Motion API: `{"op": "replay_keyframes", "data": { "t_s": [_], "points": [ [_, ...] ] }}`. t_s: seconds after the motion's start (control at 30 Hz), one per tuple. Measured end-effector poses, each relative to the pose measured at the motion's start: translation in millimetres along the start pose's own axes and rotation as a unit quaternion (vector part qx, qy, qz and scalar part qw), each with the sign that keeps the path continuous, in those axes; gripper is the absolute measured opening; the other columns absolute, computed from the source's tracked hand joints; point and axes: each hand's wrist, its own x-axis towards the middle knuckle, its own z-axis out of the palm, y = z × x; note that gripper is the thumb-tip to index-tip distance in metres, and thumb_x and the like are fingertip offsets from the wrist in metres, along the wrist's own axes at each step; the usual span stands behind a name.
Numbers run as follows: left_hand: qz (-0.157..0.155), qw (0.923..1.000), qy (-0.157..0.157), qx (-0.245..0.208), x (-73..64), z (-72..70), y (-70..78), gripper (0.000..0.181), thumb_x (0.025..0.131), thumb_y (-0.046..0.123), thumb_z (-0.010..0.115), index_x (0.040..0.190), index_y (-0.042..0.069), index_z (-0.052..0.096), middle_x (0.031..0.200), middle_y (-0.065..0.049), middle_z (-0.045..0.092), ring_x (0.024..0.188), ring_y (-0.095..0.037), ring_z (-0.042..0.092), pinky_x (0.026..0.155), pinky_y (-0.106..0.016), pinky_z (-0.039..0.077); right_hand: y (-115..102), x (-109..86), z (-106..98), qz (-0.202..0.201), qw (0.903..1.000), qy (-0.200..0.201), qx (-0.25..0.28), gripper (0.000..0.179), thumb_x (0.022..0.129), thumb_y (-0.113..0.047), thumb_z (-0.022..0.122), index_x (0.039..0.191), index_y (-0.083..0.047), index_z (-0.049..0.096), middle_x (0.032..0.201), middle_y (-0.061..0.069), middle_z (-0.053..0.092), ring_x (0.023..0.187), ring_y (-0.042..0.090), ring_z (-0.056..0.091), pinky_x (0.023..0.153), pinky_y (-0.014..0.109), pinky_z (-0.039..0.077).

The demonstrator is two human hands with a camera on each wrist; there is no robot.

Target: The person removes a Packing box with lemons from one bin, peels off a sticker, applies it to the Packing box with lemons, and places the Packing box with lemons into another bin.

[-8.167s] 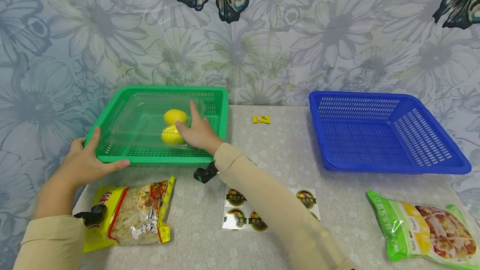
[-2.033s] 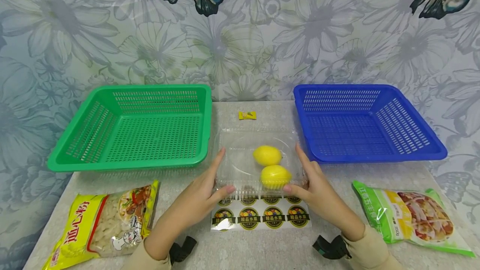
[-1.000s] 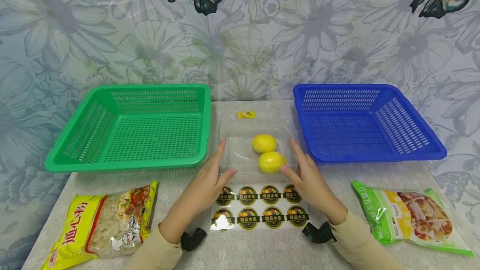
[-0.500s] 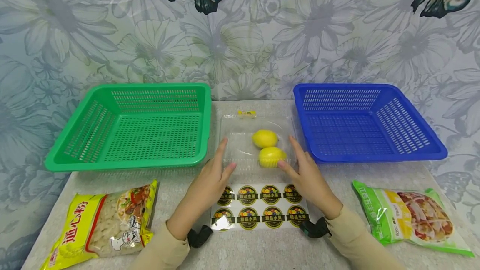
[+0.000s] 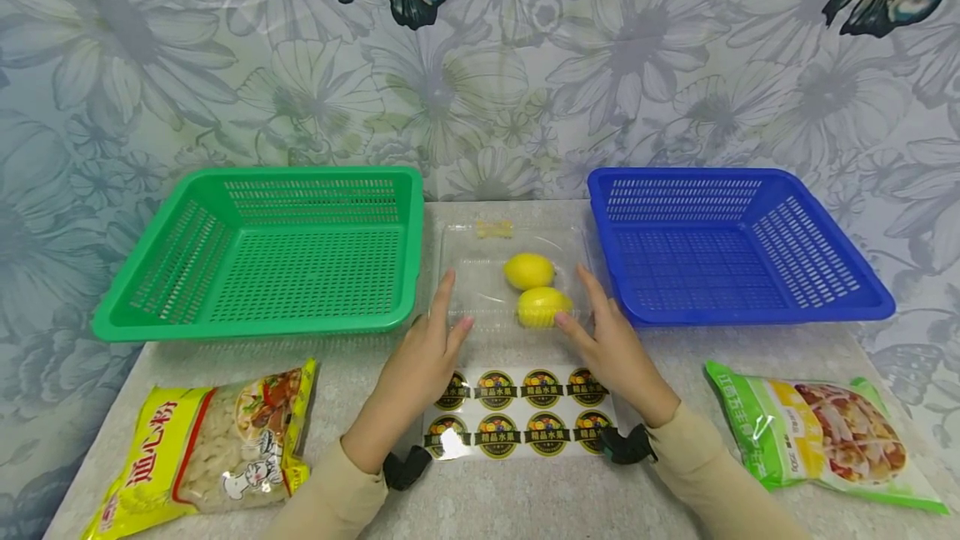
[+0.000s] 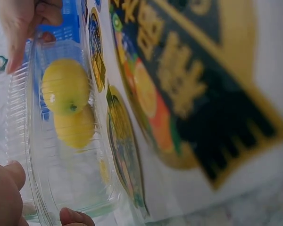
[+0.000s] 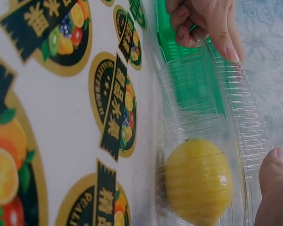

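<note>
A clear plastic clamshell box [image 5: 480, 283] sits between the two baskets, its lid down. Inside are two lemons, the farther one [image 5: 528, 272] and the nearer one [image 5: 544, 307], in the right half. My left hand [image 5: 418, 361] holds the box's left side, thumb over the rim and fingers curled beneath in the right wrist view. On the opposite side my right hand [image 5: 621, 352] grips the box likewise, its thumb near the front lemon. Just in front lies a sheet of round fruit stickers [image 5: 517, 413], close under both wrist cameras.
A green basket [image 5: 258, 330] stands at left, a blue basket [image 5: 757, 314] at right. A small yellow packet [image 5: 494, 229] shows through the box's far end. Nearer me lie a yellow food bag [image 5: 217, 448] on the left and a green one [image 5: 832, 440] on the right.
Earlier the box lay in the green basket under my right hand. It then came to the middle, held by both hands, and has slid away from me, uncovering the sticker sheet.
</note>
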Motion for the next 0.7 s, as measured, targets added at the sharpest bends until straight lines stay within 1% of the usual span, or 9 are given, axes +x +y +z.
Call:
{"op": "replay_keyframes", "data": {
  "t_s": [0.17, 0.4, 0.53, 0.7],
  "points": [
    [0.001, 0.9999, 0.012, 0.004, 2.0, 2.4, -0.7, 0.068, 0.106, 0.046, 0.038, 0.161, 0.030, 0.001, 0.129, -0.029, 0.061, 0.109, -0.044, 0.064, 0.084, -0.061, 0.053, 1.6, 3.5, 1.2, 0.005, 1.0000, -0.002, 0.001, 0.079, 0.099, -0.054, 0.050, 0.161, -0.031, 0.004, 0.165, 0.012, 0.018, 0.145, 0.054, 0.023, 0.116, 0.068, 0.017],
    [-0.002, 0.9996, 0.021, 0.016, 4.1, 4.0, -1.8, 0.067, 0.106, 0.049, 0.035, 0.160, 0.036, -0.003, 0.123, -0.028, 0.064, 0.102, -0.043, 0.066, 0.076, -0.058, 0.054, 0.0, 7.0, 0.0, 0.010, 0.9999, -0.010, 0.003, 0.079, 0.100, -0.054, 0.047, 0.161, -0.031, 0.001, 0.166, 0.016, 0.016, 0.145, 0.057, 0.016, 0.112, 0.073, 0.018],
    [-0.004, 0.9996, 0.020, 0.017, 3.9, 2.4, -1.0, 0.067, 0.106, 0.049, 0.035, 0.159, 0.037, -0.004, 0.123, -0.027, 0.064, 0.101, -0.042, 0.066, 0.075, -0.057, 0.054, -1.9, 7.3, -1.5, 0.009, 0.9999, -0.014, 0.003, 0.079, 0.101, -0.053, 0.047, 0.161, -0.030, 0.002, 0.166, 0.014, 0.015, 0.145, 0.055, 0.020, 0.114, 0.071, 0.017],
    [-0.005, 0.9993, 0.019, 0.031, 3.6, 0.3, 0.1, 0.067, 0.106, 0.048, 0.035, 0.160, 0.034, -0.002, 0.120, -0.027, 0.065, 0.099, -0.042, 0.066, 0.074, -0.057, 0.054, -4.8, 6.3, -2.6, 0.007, 0.9999, -0.013, -0.002, 0.078, 0.101, -0.051, 0.047, 0.161, -0.028, 0.004, 0.166, 0.012, 0.016, 0.143, 0.053, 0.027, 0.117, 0.067, 0.014]
  ]
}}
